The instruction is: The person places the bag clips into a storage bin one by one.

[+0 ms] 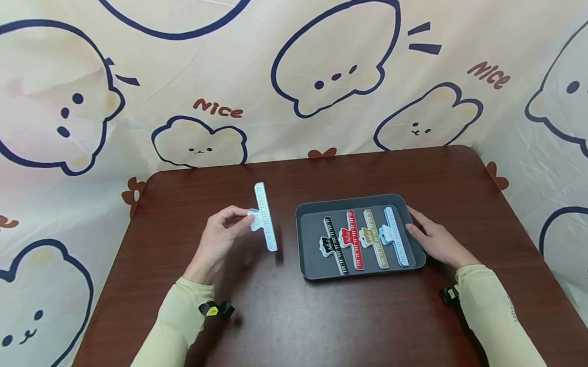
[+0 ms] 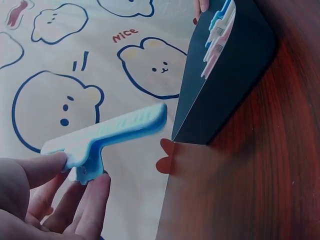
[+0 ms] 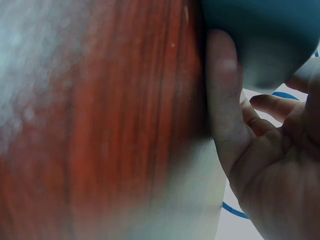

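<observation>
My left hand (image 1: 218, 237) pinches a light blue ruler clip (image 1: 265, 217) by its small grip, between thumb and fingers. The clip stands nearly upright in the air, left of the tray. Its ruler edge shows as a long bar in the left wrist view, where my left thumb and fingertips meet at the grip. A dark grey tray (image 1: 310, 269) holds a black clip (image 1: 333, 246), a red clip (image 1: 354, 239), a yellow-green clip (image 1: 373, 239) and another blue clip (image 1: 395, 236). My right hand (image 1: 438, 241) rests against the tray's right side, its fingers fairly straight.
The tray lies on a dark brown wooden table (image 1: 284, 332). Behind and beside the table hangs a pale cloth (image 1: 321, 130) printed with cartoon animals.
</observation>
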Demonstrator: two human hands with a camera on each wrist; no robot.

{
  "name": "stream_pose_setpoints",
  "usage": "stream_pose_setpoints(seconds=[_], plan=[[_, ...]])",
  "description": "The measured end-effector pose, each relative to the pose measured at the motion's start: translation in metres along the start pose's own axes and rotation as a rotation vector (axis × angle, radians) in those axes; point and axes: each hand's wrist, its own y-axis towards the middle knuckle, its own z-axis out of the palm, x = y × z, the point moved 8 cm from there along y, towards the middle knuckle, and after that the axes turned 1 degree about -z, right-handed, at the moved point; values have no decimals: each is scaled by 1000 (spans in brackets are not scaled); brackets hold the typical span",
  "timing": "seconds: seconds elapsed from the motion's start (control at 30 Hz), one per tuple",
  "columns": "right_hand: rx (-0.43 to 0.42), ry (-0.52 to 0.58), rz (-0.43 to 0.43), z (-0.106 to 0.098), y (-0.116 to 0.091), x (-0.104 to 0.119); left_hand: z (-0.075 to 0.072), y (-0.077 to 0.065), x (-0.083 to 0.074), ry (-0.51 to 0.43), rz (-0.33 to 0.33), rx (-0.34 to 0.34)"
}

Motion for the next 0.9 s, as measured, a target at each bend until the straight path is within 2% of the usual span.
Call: stream_pose_setpoints(seconds=[0.23, 0.47, 0.9], plan=[[-2, -3, -5, 0, 0, 0, 14, 1, -3, -34, -14, 58], [-2, -6, -8, 0, 0, -1, 29, 4, 0, 33, -42, 107], [5, 4, 7, 0, 0, 1, 62, 13, 1, 104, -99, 167]])
